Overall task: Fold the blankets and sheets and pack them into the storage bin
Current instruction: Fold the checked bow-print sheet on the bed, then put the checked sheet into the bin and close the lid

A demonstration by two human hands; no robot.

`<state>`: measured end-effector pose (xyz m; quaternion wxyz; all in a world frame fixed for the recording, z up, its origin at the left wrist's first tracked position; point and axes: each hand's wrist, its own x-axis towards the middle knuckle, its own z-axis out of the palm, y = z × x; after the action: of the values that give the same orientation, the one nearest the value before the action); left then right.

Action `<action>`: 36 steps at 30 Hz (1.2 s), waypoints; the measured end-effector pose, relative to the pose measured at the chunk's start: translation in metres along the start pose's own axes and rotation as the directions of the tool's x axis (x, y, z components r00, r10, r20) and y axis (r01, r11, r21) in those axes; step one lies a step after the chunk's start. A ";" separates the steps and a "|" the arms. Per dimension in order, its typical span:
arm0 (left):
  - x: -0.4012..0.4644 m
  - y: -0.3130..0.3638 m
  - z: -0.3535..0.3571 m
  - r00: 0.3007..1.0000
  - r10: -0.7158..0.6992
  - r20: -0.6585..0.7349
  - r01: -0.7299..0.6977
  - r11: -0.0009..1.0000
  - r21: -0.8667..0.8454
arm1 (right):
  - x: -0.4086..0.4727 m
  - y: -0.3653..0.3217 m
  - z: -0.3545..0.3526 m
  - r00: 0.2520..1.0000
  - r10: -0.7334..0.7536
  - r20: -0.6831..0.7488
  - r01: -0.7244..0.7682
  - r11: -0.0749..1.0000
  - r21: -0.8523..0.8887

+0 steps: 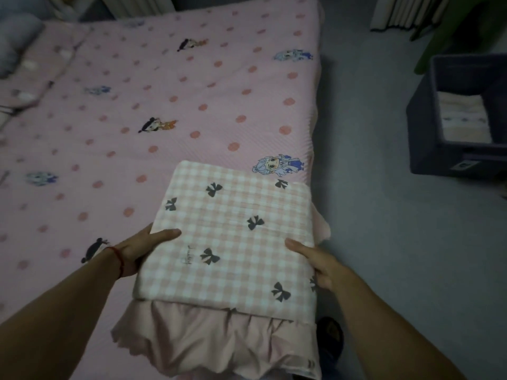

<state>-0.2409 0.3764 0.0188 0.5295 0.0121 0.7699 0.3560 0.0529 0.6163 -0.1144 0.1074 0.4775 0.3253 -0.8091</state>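
Folded sheet (233,237), pink-and-white check with dark bows, sits at the near right corner of the bed, held from both sides, its plain pink ruffle (208,341) hanging toward the viewer.

At the far left a grey pillow (16,42) lies at the head of the bed, blurred. The bed (164,100) is covered by a pink spread with darker pink dots and small cartoon figures, and it fills the left and middle of the view.

The left hand (140,249), with a red cord (118,259) round its wrist, grips the left edge of the folded sheet: the thumb lies flat on top, and the other fingers go under the fabric, out of sight.

The right hand (319,266) holds the right edge in the same manner, thumb pressed on top and pointing left, the remaining fingers curled down over the side.

Just beyond the near right edge of the ruffle a dark slipper (330,334) shows on the grey floor (384,242).

At the far right, well apart from the bed, a dark storage bin (428,144) stands open on the floor, with pale folded bedding (463,119) already lying inside it. Behind it something green (450,31) leans, too blurred to identify.
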 end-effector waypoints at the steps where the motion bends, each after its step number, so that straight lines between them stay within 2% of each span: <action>1: -0.013 0.001 0.008 1.000 -0.016 0.000 0.016 0.999 -0.046 | -0.011 0.000 -0.004 1.000 0.011 0.013 -0.011 1.000 0.007; 5: -0.072 0.018 0.035 1.000 -0.003 0.012 0.004 0.994 -0.105 | -0.063 -0.004 -0.017 0.999 0.051 0.011 -0.051 0.999 0.017; 10: -0.137 0.082 0.062 0.986 0.157 0.060 -0.153 0.986 -0.071 | -0.121 -0.006 -0.016 0.999 0.043 0.021 -0.046 0.989 0.138; 16: -0.209 0.190 0.095 0.919 0.324 0.226 -0.356 0.927 0.118 | -0.204 -0.005 -0.007 0.994 -0.097 -0.040 0.105 0.933 0.345; 22: -0.254 0.274 0.184 0.811 0.413 0.414 -0.538 0.806 0.249 | -0.254 -0.019 -0.040 0.962 -0.236 -0.139 0.273 0.800 0.534; 28: -0.222 0.368 0.305 0.767 0.420 0.485 -0.614 0.698 0.368 | -0.244 -0.069 -0.121 0.948 -0.231 -0.218 0.317 0.700 0.640; 33: -0.184 0.459 0.427 0.754 0.358 0.550 -0.623 0.655 0.428 | -0.246 -0.124 -0.219 0.926 -0.278 -0.256 0.374 0.579 0.725; 36: -0.175 0.511 0.494 0.712 0.328 0.621 -0.665 0.598 0.448 | -0.261 -0.161 -0.279 0.902 -0.297 -0.313 0.427 0.517 0.742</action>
<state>0.0599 0.9535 0.3546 0.5375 0.5018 0.6500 0.1918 0.3070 0.8794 0.0810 -0.3118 0.4536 0.0300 -0.8344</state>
